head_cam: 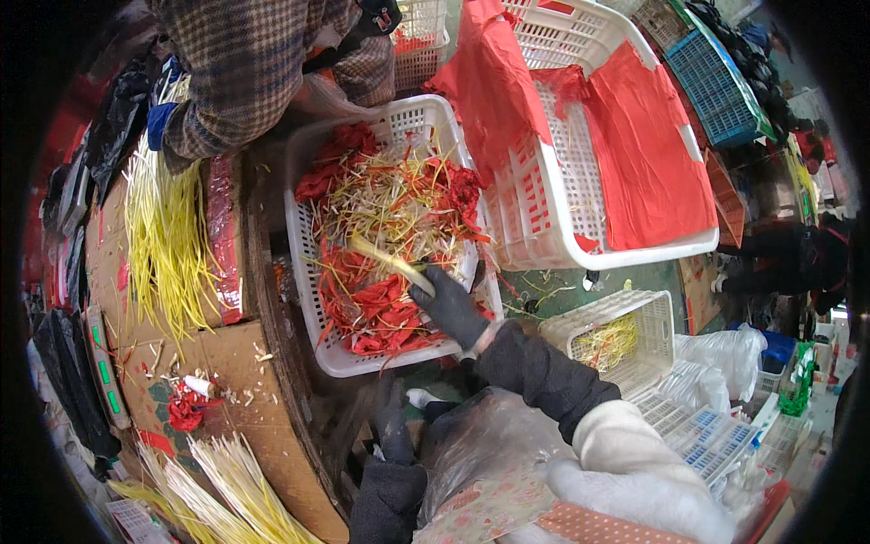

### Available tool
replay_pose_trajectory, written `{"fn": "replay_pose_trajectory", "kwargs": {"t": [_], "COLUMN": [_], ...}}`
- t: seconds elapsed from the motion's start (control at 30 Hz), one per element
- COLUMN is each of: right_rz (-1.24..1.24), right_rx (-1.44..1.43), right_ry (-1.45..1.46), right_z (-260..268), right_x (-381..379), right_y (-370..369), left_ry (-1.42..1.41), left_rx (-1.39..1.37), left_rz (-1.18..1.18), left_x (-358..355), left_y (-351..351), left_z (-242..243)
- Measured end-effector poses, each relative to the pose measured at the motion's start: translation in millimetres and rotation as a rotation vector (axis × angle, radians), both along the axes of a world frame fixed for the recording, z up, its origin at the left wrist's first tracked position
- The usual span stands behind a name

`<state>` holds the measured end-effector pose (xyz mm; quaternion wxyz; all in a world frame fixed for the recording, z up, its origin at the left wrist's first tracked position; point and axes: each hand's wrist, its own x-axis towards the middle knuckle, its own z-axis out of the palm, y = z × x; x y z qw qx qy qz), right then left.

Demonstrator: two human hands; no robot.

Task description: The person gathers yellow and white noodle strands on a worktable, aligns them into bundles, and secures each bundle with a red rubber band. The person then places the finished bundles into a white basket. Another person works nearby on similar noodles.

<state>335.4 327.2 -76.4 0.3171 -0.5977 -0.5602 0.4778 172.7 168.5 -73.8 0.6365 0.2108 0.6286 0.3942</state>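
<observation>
In a dark glove, my right hand (448,306) reaches over a white plastic crate (401,364) and is shut on a pale yellow, stalk-like piece (391,260), blurred by motion. Under it the crate holds cut vegetable trimmings (380,211) mixed with crumpled red paper or plastic (380,313). My left hand (394,425), also gloved, hangs low between the table edge and my plastic-covered apron. Blur hides whether its fingers hold anything. Nearest it on the table lies a bundle of long white-and-yellow stalks (231,483), probably yellow chives.
Another person in a checked coat (238,61) leans over another stalk bundle (166,245) on the cardboard-covered table (251,381). A large crate lined with red sheets (646,156) stands beyond. A tipped crate (656,340) sits on the floor. Red scraps (183,408) lie on the cardboard.
</observation>
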Motion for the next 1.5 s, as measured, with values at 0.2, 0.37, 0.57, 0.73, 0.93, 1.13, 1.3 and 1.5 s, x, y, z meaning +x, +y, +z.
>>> {"fn": "replay_pose_trajectory", "kwargs": {"t": [0.2,0.37,0.57,0.73,0.93,1.13,1.3,1.5], "right_rz": [-0.246,-0.361,0.122,0.02,-0.209,-0.404,-0.721,-1.159], "right_rx": [0.206,0.127,0.118,0.045,0.207,0.547,0.612,0.207], "right_ry": [0.141,-0.035,-0.711,-0.63,-0.202,-0.011,-0.275,-0.531], "right_z": [-24.3,-101.1,-186.8,-163.1,-4.1,196.8,285.2,192.2], "right_x": [23.0,42.5,73.9,76.2,71.2,136.3,262.5,421.7], "right_y": [92.3,196.0,261.1,265.4,142.0,-16.0,-150.4,-312.1], "left_ry": [0.032,0.114,0.133,0.067,0.147,0.694,-0.046,0.247], "left_rx": [-0.21,-0.298,-0.453,-0.489,-0.363,0.309,-0.193,-0.136], "left_rz": [0.155,0.182,0.092,0.034,-0.033,-0.715,-0.401,-0.66], "left_x": [-18.9,-28.3,-35.3,-44.6,-43.0,-28.7,0.6,14.7], "left_y": [-47.7,-91.1,-157.4,-176.0,-139.7,-86.1,-59.2,-64.8], "left_z": [-10.7,-35.0,-58.9,-84.6,-78.4,-10.3,-15.1,-57.2]}}
